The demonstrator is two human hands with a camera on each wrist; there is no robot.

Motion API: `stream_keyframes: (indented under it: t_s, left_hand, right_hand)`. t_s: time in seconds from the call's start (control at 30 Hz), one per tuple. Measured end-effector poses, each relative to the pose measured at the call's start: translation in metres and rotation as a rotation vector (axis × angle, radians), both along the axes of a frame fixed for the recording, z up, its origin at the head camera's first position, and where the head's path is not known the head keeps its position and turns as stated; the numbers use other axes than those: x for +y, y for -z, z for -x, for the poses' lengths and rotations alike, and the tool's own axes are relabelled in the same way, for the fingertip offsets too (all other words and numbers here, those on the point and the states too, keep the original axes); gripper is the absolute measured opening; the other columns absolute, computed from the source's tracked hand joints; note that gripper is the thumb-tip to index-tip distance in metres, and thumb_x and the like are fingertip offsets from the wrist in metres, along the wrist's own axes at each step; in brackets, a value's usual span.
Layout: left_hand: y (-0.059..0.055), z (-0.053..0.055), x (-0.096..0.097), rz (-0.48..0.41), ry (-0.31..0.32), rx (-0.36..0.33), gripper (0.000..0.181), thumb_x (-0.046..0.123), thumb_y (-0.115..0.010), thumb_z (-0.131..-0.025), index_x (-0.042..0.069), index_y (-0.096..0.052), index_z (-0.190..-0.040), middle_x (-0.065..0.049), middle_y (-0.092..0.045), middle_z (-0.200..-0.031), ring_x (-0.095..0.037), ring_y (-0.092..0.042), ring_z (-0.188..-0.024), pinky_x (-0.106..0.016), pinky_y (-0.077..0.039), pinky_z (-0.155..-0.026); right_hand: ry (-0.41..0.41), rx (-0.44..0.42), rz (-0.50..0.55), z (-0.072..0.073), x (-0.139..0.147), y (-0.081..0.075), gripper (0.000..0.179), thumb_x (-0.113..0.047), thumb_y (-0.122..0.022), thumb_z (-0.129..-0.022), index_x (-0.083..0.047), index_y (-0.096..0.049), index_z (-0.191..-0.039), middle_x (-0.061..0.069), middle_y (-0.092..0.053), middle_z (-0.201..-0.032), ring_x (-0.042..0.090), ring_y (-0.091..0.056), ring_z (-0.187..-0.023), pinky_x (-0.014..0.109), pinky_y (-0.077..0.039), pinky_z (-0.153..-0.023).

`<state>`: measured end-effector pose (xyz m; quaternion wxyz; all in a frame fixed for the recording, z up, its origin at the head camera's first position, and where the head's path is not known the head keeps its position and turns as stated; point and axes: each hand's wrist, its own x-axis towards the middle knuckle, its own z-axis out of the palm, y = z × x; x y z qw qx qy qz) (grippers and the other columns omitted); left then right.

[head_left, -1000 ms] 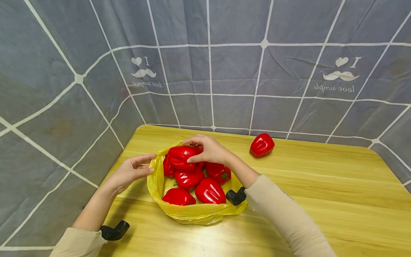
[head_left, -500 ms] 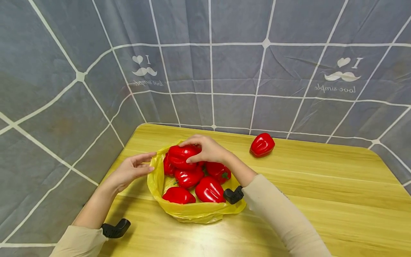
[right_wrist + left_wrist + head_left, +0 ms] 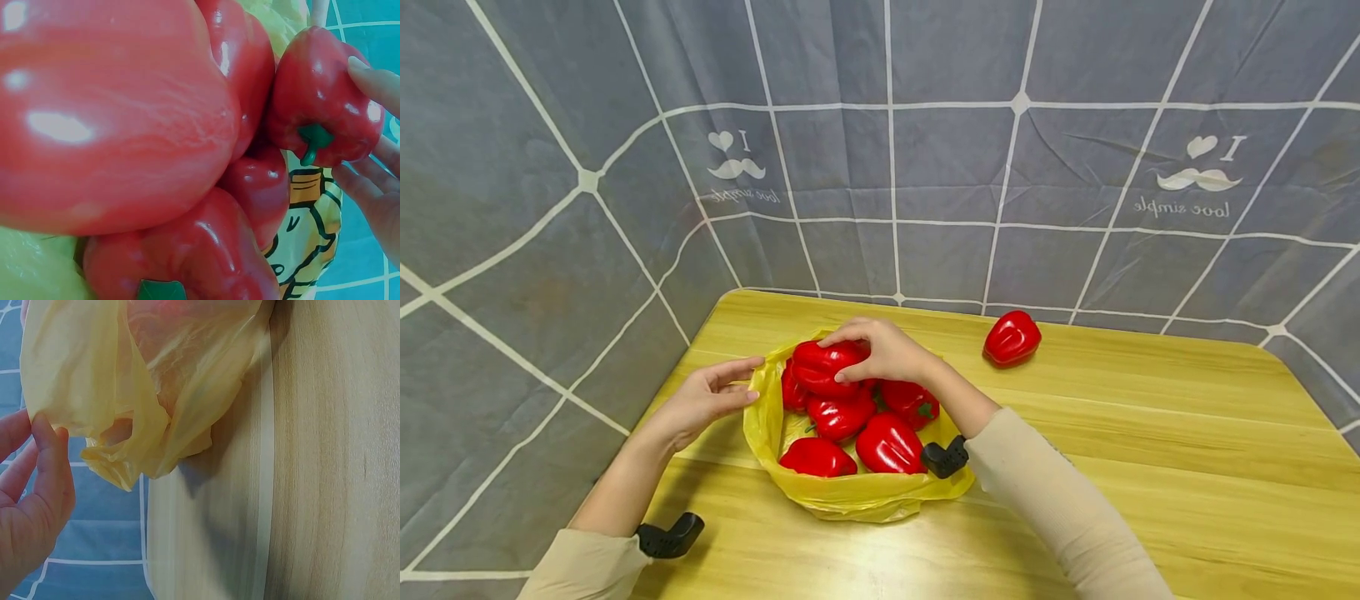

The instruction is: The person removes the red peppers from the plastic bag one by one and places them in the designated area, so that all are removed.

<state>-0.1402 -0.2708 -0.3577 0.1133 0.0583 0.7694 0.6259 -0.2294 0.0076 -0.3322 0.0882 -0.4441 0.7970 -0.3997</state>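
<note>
In the head view, my right hand (image 3: 883, 350) holds a glossy red bell pepper (image 3: 822, 367) at the top of the pile, thumb in front and fingers behind. Its green stem (image 3: 315, 134) shows in the right wrist view. Under and around it lie several more red bell peppers, such as this pepper (image 3: 891, 444), inside a yellow plastic bag (image 3: 857, 497) with its mouth spread wide. At the bag's left rim, my left hand (image 3: 703, 400) pinches the thin plastic between thumb and fingers. The left wrist view shows the bag's outer wall (image 3: 75, 369) reaching those fingertips.
One more red bell pepper (image 3: 1012, 339) lies by itself on the wooden table (image 3: 1150, 433), near the back edge. A grey curtain (image 3: 955, 175) with white lines stands behind and to the left. Black devices, such as this wrist device (image 3: 670, 536), sit at both wrists.
</note>
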Motion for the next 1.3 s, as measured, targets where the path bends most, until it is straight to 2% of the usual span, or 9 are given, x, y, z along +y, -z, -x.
stream_keyframes:
  t_s: [0.23, 0.57, 0.83, 0.97, 1.13, 1.3]
  left_hand:
    - [-0.001, 0.0, -0.001, -0.001, 0.002, 0.0, 0.06, 0.003, -0.061, -0.088, -0.014, -0.032, -0.137, -0.032, -0.036, -0.133, -0.006, -0.057, -0.092, -0.02, -0.05, -0.079]
    - [-0.002, 0.0, -0.001, -0.004, 0.007, 0.0, 0.059, 0.004, -0.06, -0.089, -0.014, -0.031, -0.137, -0.032, -0.033, -0.136, -0.006, -0.056, -0.094, -0.02, -0.05, -0.078]
    - [-0.003, -0.001, -0.001, -0.002, 0.003, -0.002, 0.059, 0.004, -0.061, -0.089, -0.014, -0.031, -0.137, -0.032, -0.035, -0.135, -0.006, -0.056, -0.093, -0.02, -0.05, -0.078]
    - [-0.002, 0.0, -0.001, -0.004, 0.004, 0.002, 0.059, 0.004, -0.06, -0.089, -0.014, -0.031, -0.137, -0.031, -0.036, -0.135, -0.006, -0.056, -0.093, -0.02, -0.05, -0.078]
    - [0.001, -0.001, -0.002, -0.006, -0.002, 0.004, 0.058, 0.003, -0.06, -0.089, -0.015, -0.031, -0.136, -0.023, -0.044, -0.128, -0.006, -0.057, -0.091, -0.021, -0.05, -0.077]
    - [0.003, -0.001, -0.002, -0.015, -0.004, 0.011, 0.058, 0.002, -0.061, -0.088, -0.016, -0.032, -0.135, -0.009, -0.051, -0.116, -0.007, -0.059, -0.088, -0.022, -0.051, -0.076]
  right_hand:
    - [0.01, 0.039, -0.012, -0.001, 0.001, 0.001, 0.043, -0.016, -0.076, -0.078, -0.011, -0.065, -0.119, 0.005, -0.061, -0.114, 0.016, -0.053, -0.103, 0.022, -0.046, -0.083]
    - [0.024, 0.044, 0.022, -0.002, 0.004, 0.004, 0.043, -0.017, -0.076, -0.078, -0.01, -0.065, -0.119, 0.005, -0.061, -0.112, 0.015, -0.054, -0.101, 0.022, -0.047, -0.082]
    - [0.056, -0.048, 0.076, -0.003, 0.008, 0.006, 0.043, -0.013, -0.076, -0.078, -0.008, -0.064, -0.12, 0.005, -0.061, -0.115, 0.016, -0.054, -0.103, 0.023, -0.049, -0.082]
    - [0.087, -0.057, 0.093, -0.005, 0.01, 0.005, 0.043, -0.013, -0.075, -0.078, -0.009, -0.064, -0.119, 0.004, -0.061, -0.115, 0.015, -0.054, -0.103, 0.025, -0.049, -0.083]
    - [0.088, -0.034, 0.116, -0.01, 0.012, 0.003, 0.042, -0.013, -0.076, -0.078, -0.008, -0.065, -0.118, 0.004, -0.063, -0.115, 0.015, -0.053, -0.102, 0.025, -0.048, -0.082]
    - [0.095, -0.064, 0.145, -0.011, 0.016, 0.002, 0.042, -0.012, -0.075, -0.078, -0.007, -0.065, -0.118, 0.004, -0.063, -0.114, 0.014, -0.055, -0.1, 0.025, -0.05, -0.08]
